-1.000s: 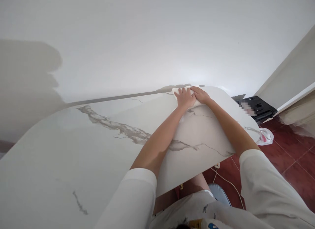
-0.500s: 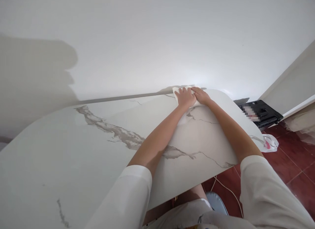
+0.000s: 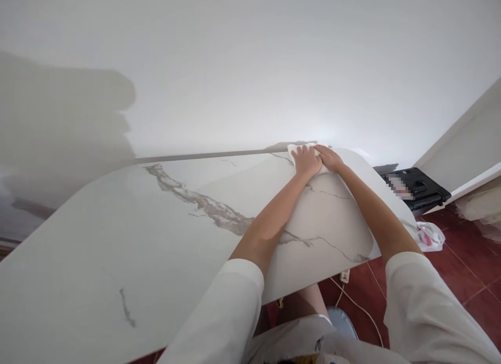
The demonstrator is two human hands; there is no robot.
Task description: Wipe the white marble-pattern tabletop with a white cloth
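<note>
A white cloth (image 3: 291, 152) lies on the white marble-patterned table (image 3: 188, 280), close to the table's back edge by the wall. My left hand (image 3: 308, 162) presses down on it with the fingers spread and stretched forward. Beside it, my right hand (image 3: 329, 158) rests flat at the cloth's right side, its fingers stretched out toward the left hand and touching or nearly touching it. Both palms face down, and most of the cloth is hidden beneath them.
The white wall (image 3: 242, 71) runs along the table's back edge. Right of the table are a black case (image 3: 430, 189) and a plastic bag (image 3: 430, 236) on the red tiled floor (image 3: 465, 265). Below the front edge are a power strip (image 3: 344, 276), its cable and a blue-grey seat (image 3: 341, 322).
The view has shifted a little, so the table, hands and cloth appear farther right and slightly lower. Both hands stay on the cloth near the back edge.
</note>
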